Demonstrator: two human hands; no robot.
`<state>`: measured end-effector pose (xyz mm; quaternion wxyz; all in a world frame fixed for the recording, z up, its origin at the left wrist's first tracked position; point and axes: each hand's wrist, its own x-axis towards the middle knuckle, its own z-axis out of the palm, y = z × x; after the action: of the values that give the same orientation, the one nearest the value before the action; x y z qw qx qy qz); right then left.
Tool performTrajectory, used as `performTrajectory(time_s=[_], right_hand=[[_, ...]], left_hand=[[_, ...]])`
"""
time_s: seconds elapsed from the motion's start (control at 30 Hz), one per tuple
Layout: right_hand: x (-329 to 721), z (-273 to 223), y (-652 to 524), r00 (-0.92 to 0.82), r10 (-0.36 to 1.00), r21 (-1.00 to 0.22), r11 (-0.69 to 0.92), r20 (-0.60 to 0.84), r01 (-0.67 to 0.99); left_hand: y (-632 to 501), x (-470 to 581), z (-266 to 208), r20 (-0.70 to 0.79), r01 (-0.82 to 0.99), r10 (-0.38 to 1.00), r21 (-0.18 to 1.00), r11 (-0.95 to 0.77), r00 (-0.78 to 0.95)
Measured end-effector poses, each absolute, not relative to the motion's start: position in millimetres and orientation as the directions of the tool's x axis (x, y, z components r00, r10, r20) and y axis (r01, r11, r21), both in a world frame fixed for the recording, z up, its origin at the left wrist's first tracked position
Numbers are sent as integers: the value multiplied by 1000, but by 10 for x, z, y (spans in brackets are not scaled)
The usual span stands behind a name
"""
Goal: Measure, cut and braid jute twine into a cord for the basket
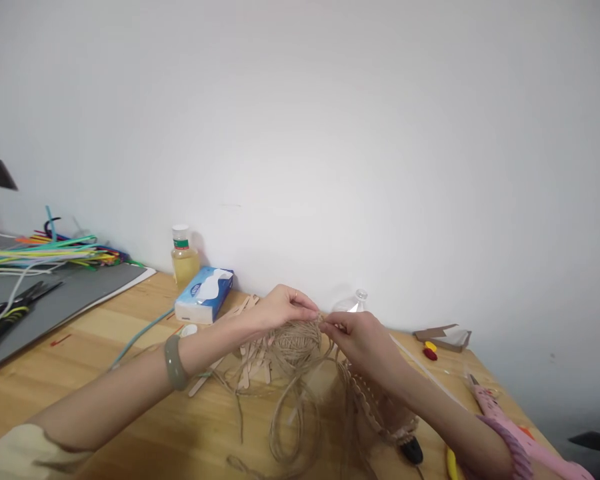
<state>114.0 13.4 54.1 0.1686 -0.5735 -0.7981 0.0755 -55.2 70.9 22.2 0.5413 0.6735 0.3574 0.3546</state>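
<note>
Above a ball of jute twine [296,343], my left hand [287,307] and my right hand [357,337] meet almost fingertip to fingertip. Each pinches a thin piece of the twine, and a short bit shows between them. Loose loops of twine hang and lie on the wooden table below. Under my right forearm is a woven, braided-edge piece [385,407], partly hidden by the arm. Several wooden craft sticks [253,360] lie left of the ball, some beneath my left wrist.
A blue tissue pack [204,295] and a bottle of yellow liquid [184,257] stand near the wall. Pipe cleaners [70,253] and black-yellow pliers [10,313] lie on a grey mat at left. Behind my right hand is a clear bottle [356,301]; a pink glue gun [505,413] lies at right.
</note>
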Motion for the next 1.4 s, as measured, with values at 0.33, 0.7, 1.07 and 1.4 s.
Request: performTrajectory(time_s=[0.33, 0.7, 1.07, 1.4], right_hand=[[1143, 494, 253, -263, 945, -384, 321, 196, 866], [1103, 447, 316, -249, 942, -430, 326, 225, 842], [1119, 516, 334, -160, 972, -547, 229, 173, 805], [1101, 538, 395, -239, 921, -661, 388, 308, 643]], left_hand=[[731, -490, 147, 98, -2, 905, 994, -107, 414], [671, -461, 174, 134, -45, 930, 991, -127, 341], [687, -421, 181, 211, -161, 927, 973, -168, 310], [748, -470, 199, 147, -128, 903, 986, -104, 404]])
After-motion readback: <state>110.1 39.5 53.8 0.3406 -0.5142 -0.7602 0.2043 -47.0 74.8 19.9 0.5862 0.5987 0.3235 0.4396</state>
